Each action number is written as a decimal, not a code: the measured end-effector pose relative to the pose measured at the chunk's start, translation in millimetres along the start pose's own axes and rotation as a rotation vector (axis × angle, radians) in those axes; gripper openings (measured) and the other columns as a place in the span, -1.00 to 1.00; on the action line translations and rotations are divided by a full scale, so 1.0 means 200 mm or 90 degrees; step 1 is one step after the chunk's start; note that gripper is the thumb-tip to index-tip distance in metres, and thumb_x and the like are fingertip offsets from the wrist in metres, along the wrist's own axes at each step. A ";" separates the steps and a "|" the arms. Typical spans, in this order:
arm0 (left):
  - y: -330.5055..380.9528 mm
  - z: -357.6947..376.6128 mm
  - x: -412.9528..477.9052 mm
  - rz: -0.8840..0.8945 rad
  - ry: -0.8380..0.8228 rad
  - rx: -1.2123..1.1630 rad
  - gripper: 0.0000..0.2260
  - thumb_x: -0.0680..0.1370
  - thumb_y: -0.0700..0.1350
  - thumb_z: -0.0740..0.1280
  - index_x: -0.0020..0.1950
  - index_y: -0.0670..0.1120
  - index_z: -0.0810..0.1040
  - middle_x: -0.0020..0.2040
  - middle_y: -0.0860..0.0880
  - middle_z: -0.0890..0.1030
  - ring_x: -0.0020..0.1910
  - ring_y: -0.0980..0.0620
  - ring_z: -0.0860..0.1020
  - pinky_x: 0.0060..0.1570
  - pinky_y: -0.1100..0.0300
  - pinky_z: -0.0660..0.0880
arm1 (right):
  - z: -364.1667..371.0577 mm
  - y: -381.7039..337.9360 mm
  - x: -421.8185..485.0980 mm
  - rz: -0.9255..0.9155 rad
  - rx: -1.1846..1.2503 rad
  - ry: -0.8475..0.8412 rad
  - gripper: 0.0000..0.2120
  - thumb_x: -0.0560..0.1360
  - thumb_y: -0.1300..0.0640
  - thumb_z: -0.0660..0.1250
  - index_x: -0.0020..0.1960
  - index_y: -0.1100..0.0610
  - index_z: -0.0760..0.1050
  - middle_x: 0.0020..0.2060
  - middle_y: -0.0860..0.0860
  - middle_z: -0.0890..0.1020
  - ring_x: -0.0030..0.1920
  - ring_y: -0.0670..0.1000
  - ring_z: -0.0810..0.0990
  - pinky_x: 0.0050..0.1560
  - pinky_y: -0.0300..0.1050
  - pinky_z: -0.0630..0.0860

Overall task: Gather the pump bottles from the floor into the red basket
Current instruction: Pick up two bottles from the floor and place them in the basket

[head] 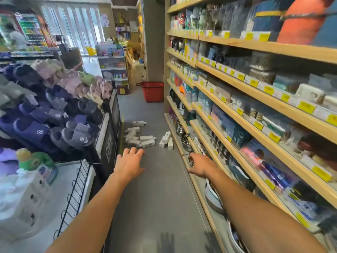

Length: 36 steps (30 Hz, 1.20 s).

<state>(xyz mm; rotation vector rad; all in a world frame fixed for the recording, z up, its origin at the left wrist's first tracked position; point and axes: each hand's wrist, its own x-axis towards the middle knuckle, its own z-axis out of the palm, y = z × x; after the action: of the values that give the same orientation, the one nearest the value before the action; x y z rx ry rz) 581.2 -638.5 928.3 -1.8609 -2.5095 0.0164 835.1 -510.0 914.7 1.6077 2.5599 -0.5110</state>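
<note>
Empty, the spread left hand (pixel 130 164) and loose right hand (pixel 199 166) reach toward the pump bottles (pixel 141 138); stooping to grasp one likely comes next, with the red basket (pixel 152 91) well beyond.

Grey floor (pixel 160 198), wooden shelves (pixel 273 46) (yellow-tagged).

We're looking down the aisle. The red basket (pixel 152 92) stands upright on the grey floor (pixel 160 194), right by the wooden shelves (pixel 237 84). Well short of the basket, white pump bottles (pixel 140 139) lie scattered on their sides. Nearer us again, our left hand (pixel 129 164) spreads its fingers and our right hand (pixel 199 165) hangs loose, both holding nothing.
</note>
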 end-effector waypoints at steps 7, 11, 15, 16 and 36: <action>-0.14 -0.16 0.48 0.034 0.069 0.016 -0.43 0.52 0.10 0.40 0.48 0.06 0.30 0.38 -0.07 0.40 0.38 -0.17 0.34 0.25 -0.16 0.38 | -0.19 -0.08 0.40 0.023 0.002 0.047 -0.49 0.48 -0.03 0.44 0.38 -0.01 0.40 0.25 0.04 0.58 0.20 0.15 0.56 0.21 0.11 0.52; -0.16 -0.15 0.72 0.036 0.082 0.016 -0.44 0.53 0.10 0.39 0.47 0.05 0.30 0.37 -0.07 0.41 0.38 -0.17 0.34 0.25 -0.16 0.38 | -0.25 -0.08 0.67 0.028 -0.016 0.065 -0.49 0.49 -0.05 0.45 0.37 0.02 0.41 0.24 0.05 0.57 0.21 0.17 0.56 0.21 0.11 0.51; -0.22 -0.10 0.94 0.024 0.037 0.044 -0.42 0.52 0.11 0.40 0.48 0.05 0.29 0.38 -0.07 0.38 0.40 -0.18 0.31 0.28 -0.17 0.37 | -0.30 -0.06 0.94 0.016 -0.026 0.036 -0.53 0.50 -0.04 0.43 0.34 0.04 0.40 0.21 0.06 0.59 0.18 0.17 0.57 0.20 0.12 0.52; -0.25 -0.10 1.00 0.015 0.033 0.047 -0.43 0.51 0.10 0.40 0.46 0.05 0.30 0.38 -0.06 0.38 0.39 -0.18 0.31 0.27 -0.16 0.38 | -0.33 -0.05 1.00 0.014 -0.023 0.031 -0.52 0.51 -0.03 0.42 0.36 0.05 0.40 0.23 0.06 0.58 0.19 0.17 0.57 0.20 0.11 0.52; -0.72 0.03 1.86 -0.066 -0.042 0.082 -0.41 0.51 0.07 0.39 0.49 0.08 0.26 0.37 -0.04 0.38 0.39 -0.15 0.33 0.23 -0.10 0.39 | -0.64 -0.22 2.16 -0.010 -0.021 -0.023 -0.55 0.47 -0.03 0.41 0.33 -0.02 0.44 0.19 0.03 0.62 0.12 0.12 0.61 0.20 0.09 0.54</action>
<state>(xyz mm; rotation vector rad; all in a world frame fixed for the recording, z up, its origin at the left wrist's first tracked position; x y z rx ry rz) 336.0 -324.6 927.3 -1.7087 -2.5750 0.2361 616.8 -114.0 943.5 1.5553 2.5422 -0.4931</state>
